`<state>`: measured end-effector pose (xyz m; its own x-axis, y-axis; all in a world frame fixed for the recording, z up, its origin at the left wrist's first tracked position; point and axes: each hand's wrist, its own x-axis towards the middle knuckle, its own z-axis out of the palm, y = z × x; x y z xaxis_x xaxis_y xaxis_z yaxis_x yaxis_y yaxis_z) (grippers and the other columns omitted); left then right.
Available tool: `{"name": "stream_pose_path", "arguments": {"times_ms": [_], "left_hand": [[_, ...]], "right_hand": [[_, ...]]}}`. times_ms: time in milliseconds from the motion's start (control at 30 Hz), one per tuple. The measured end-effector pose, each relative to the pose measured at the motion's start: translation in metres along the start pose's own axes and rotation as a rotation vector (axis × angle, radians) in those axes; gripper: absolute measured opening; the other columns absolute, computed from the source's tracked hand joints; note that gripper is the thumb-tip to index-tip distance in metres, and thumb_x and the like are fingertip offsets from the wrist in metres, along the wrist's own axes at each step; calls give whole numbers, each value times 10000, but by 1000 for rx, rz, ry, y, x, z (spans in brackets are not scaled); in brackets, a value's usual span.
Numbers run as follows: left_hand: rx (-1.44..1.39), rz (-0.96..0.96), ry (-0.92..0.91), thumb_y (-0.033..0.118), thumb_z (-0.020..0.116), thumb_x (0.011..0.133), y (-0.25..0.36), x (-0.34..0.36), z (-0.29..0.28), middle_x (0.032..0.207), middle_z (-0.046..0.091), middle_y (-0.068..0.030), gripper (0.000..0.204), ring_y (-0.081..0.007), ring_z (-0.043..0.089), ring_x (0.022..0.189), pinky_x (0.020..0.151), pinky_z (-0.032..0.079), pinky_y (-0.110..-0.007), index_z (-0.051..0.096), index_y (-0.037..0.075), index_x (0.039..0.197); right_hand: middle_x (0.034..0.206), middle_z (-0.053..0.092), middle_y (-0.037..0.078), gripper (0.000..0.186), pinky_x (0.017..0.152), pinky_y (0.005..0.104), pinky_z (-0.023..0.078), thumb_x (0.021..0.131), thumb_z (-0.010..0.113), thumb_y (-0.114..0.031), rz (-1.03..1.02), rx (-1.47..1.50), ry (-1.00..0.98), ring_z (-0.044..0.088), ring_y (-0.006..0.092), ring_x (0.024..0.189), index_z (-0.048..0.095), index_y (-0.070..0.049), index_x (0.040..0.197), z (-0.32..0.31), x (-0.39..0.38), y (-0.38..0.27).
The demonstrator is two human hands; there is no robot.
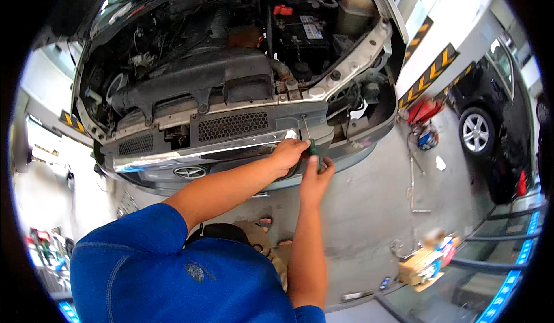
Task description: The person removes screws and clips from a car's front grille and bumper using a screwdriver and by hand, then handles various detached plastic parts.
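Both hands are at the front of a grey car with its hood raised. My left hand (289, 154) has its fingers closed at the top of a green-handled screwdriver (313, 146). My right hand (316, 176) grips the handle just below. The thin shaft points up to a small fastener (303, 116) on the grey front panel (288, 121). Beside it lie a honeycomb grille (231, 125) and a chrome-edged bumper (144, 161); to the right is an opening where a headlight housing would sit, with wiring inside.
A black car (493, 121) stands at the right near striped wall markings (430, 75). Red equipment (424, 112) and metal tools (420, 207) are on the grey floor (369, 219). A cardboard box (415, 268) and a glass-topped structure (485, 277) are at lower right. The engine bay (190, 51) is exposed above.
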<state>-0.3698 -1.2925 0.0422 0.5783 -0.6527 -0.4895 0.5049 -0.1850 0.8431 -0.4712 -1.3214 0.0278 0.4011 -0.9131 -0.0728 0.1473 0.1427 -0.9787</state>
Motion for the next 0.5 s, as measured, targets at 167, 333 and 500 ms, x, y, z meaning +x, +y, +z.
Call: {"name": "stream_pose_path", "arguments": {"times_ms": [167,333,500], "left_hand": [[-4,56,69,324,580,918,-20,4,0,779,593,-34,302,-128,519,696,623,416,-300,615,27,871],[-181,-172,-56,315,518,948,-3,-9,12,797,614,-63,308,-165,549,643,587,439,-323,609,21,954],[-55,-86,43,331,526,944,-18,-10,7,838,637,-85,342,-173,592,695,634,473,-325,604,0,973]], "right_hand": [[798,578,69,319,582,290,448,928,557,-238,-377,-582,-51,525,144,622,484,20,1101,-18,-6,-1],[685,547,47,364,496,287,404,974,429,-349,402,154,-189,491,152,540,527,-1,1013,-27,3,-2],[707,542,39,389,521,270,384,981,416,-371,484,18,-346,458,120,556,529,-20,1103,-40,-3,-10]]}}
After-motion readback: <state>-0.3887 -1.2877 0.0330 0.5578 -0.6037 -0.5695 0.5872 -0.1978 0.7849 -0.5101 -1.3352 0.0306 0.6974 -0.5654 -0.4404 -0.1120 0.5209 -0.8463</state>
